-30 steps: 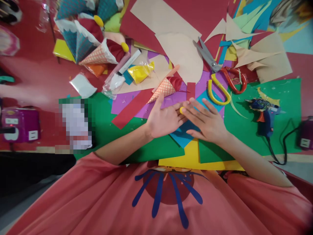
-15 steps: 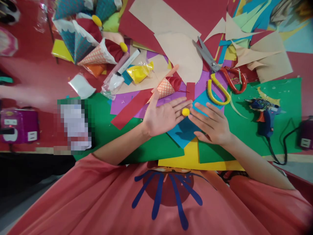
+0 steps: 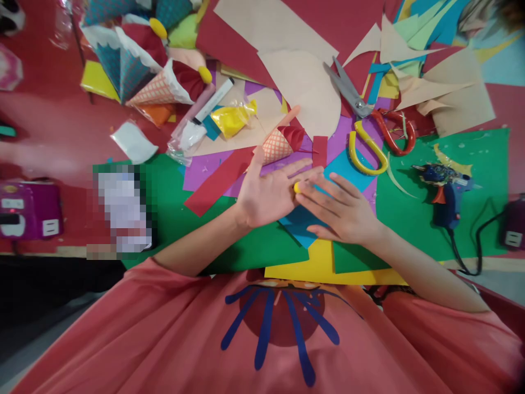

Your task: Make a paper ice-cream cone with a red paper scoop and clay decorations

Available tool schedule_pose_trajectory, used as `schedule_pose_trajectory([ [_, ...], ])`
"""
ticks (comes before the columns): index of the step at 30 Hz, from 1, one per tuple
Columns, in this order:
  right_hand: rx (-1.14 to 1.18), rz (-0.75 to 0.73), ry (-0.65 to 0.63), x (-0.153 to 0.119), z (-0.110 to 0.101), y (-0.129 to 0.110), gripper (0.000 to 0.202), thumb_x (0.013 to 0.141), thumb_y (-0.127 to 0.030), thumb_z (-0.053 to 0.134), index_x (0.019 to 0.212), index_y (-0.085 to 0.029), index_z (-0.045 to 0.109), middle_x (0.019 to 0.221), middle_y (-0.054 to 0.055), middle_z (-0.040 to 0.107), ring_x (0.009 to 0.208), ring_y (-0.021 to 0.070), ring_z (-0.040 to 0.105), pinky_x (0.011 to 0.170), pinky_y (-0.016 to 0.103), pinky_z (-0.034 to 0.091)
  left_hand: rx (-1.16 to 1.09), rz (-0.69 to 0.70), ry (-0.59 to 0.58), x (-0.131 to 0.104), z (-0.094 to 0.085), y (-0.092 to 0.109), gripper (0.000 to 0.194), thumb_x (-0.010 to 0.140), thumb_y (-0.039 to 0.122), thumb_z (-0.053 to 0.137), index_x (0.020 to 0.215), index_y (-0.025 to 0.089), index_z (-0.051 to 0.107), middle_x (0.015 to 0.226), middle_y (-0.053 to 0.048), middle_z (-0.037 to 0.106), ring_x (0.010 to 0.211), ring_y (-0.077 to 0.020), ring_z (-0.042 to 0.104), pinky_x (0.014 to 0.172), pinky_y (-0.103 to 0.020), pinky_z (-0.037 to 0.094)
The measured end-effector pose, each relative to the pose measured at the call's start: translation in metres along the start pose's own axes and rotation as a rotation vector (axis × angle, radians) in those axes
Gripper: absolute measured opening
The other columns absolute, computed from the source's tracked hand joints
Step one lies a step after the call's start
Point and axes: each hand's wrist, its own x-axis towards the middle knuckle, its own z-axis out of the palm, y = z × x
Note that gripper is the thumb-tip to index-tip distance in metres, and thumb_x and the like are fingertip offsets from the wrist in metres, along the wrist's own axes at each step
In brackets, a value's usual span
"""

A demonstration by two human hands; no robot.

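My left hand [image 3: 266,198] lies palm up with its fingers stretched to the right. On the base of those fingers rests a small yellow clay ball [image 3: 297,187]. My right hand [image 3: 349,212], palm down and fingers extended, covers the left fingertips and touches the ball's right side. Neither hand is closed. Just beyond the left hand is a small orange-checked paper cone [image 3: 279,146] with a red pleated top. An opened pack of yellow clay [image 3: 233,119] lies farther back on the left.
Scissors [image 3: 361,115] lie open beyond my right hand. A blue glue gun [image 3: 449,197] rests at right, its cord trailing down. Several finished paper cones [image 3: 164,87] crowd the back left. A blurred-out phone-like object [image 3: 125,210] lies left, near a purple power block [image 3: 30,210].
My right hand has slid left over the left fingers. The yellow ball has rolled left towards the left palm and is now partly covered by the right fingertips.
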Motion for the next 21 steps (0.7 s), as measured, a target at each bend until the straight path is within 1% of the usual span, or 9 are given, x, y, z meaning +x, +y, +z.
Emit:
schedule_pose_trajectory([
  [1, -0.002, 0.006, -0.031, 0.0, 0.001, -0.002, 0.056, 0.102, -0.048, 0.034, 0.15, -0.021, 0.039, 0.144, 0.002, 0.059, 0.135, 0.0221, 0.055, 0.116, 0.042, 0.039, 0.012, -0.018, 0.002, 0.0, 0.0, -0.001, 0.085, 0.092, 0.074, 0.015, 0.144, 0.013, 0.042, 0.141, -0.013, 0.058, 0.144, -0.0293, 0.042, 0.12, -0.042, 0.029],
  [3, -0.001, 0.093, -0.069, 0.0, 0.003, -0.003, 0.057, 0.102, -0.051, 0.034, 0.152, -0.023, 0.038, 0.148, 0.003, 0.055, 0.138, 0.025, 0.051, 0.118, 0.047, 0.037, 0.018, -0.033, 0.006, 0.0, -0.002, -0.001, 0.083, 0.092, 0.072, 0.017, 0.141, 0.012, 0.045, 0.138, -0.013, 0.061, 0.143, -0.0294, 0.043, 0.12, -0.041, 0.028],
  [6, 0.065, 0.201, -0.047, -0.004, 0.003, -0.002, 0.063, 0.1, -0.047, 0.041, 0.156, -0.022, 0.028, 0.151, 0.008, 0.052, 0.145, 0.0272, 0.042, 0.119, 0.049, 0.035, -0.015, 0.002, -0.024, 0.001, -0.004, -0.001, 0.08, 0.092, 0.072, 0.023, 0.138, 0.012, 0.048, 0.135, -0.015, 0.063, 0.142, -0.0283, 0.046, 0.118, -0.037, 0.031],
  [9, 0.093, 0.117, -0.037, -0.008, 0.002, -0.001, 0.062, 0.1, -0.046, 0.043, 0.156, -0.026, 0.027, 0.147, 0.005, 0.056, 0.142, 0.0256, 0.047, 0.118, 0.048, 0.036, -0.016, 0.008, -0.035, 0.002, -0.005, 0.0, 0.081, 0.092, 0.072, 0.021, 0.137, 0.011, 0.05, 0.131, -0.015, 0.065, 0.14, -0.0281, 0.048, 0.117, -0.037, 0.032],
  [11, 0.075, 0.118, -0.065, -0.008, 0.0, -0.001, 0.062, 0.1, -0.048, 0.043, 0.156, -0.027, 0.028, 0.148, 0.005, 0.056, 0.141, 0.0269, 0.048, 0.117, 0.049, 0.038, -0.013, -0.022, -0.033, 0.001, -0.005, -0.002, 0.08, 0.093, 0.071, 0.017, 0.137, 0.012, 0.051, 0.128, -0.014, 0.067, 0.138, -0.028, 0.05, 0.117, -0.038, 0.032],
  [14, 0.091, 0.257, -0.066, -0.009, -0.001, 0.001, 0.064, 0.1, -0.051, 0.038, 0.158, -0.029, 0.022, 0.156, 0.007, 0.045, 0.147, 0.0319, 0.038, 0.119, 0.056, 0.032, -0.023, -0.047, -0.023, 0.001, -0.004, -0.003, 0.082, 0.093, 0.072, 0.016, 0.138, 0.012, 0.049, 0.129, -0.015, 0.067, 0.136, -0.0277, 0.052, 0.117, -0.038, 0.031],
  [15, 0.108, 0.276, -0.056, -0.01, -0.001, 0.002, 0.064, 0.1, -0.051, 0.038, 0.158, -0.031, 0.022, 0.158, 0.006, 0.042, 0.148, 0.0329, 0.035, 0.12, 0.058, 0.03, -0.027, -0.039, -0.018, 0.001, -0.003, -0.003, 0.082, 0.093, 0.072, 0.016, 0.139, 0.011, 0.048, 0.13, -0.015, 0.066, 0.136, -0.0272, 0.052, 0.117, -0.038, 0.031],
  [18, 0.149, 0.228, -0.023, -0.012, -0.002, 0.003, 0.063, 0.098, -0.053, 0.043, 0.156, -0.036, 0.025, 0.159, 0.002, 0.041, 0.15, 0.0323, 0.033, 0.122, 0.058, 0.026, -0.033, -0.024, -0.031, 0.0, -0.001, -0.002, 0.08, 0.093, 0.07, 0.016, 0.141, 0.013, 0.046, 0.134, -0.014, 0.064, 0.139, -0.0255, 0.049, 0.118, -0.036, 0.029],
  [21, 0.091, 0.234, 0.016, -0.012, -0.003, 0.003, 0.063, 0.098, -0.055, 0.041, 0.155, -0.032, 0.03, 0.161, 0.004, 0.038, 0.153, 0.0305, 0.026, 0.123, 0.056, 0.026, -0.009, -0.047, -0.033, 0.0, 0.0, -0.002, 0.085, 0.091, 0.073, 0.012, 0.138, 0.012, 0.048, 0.133, -0.014, 0.065, 0.143, -0.0266, 0.045, 0.12, -0.039, 0.027],
])
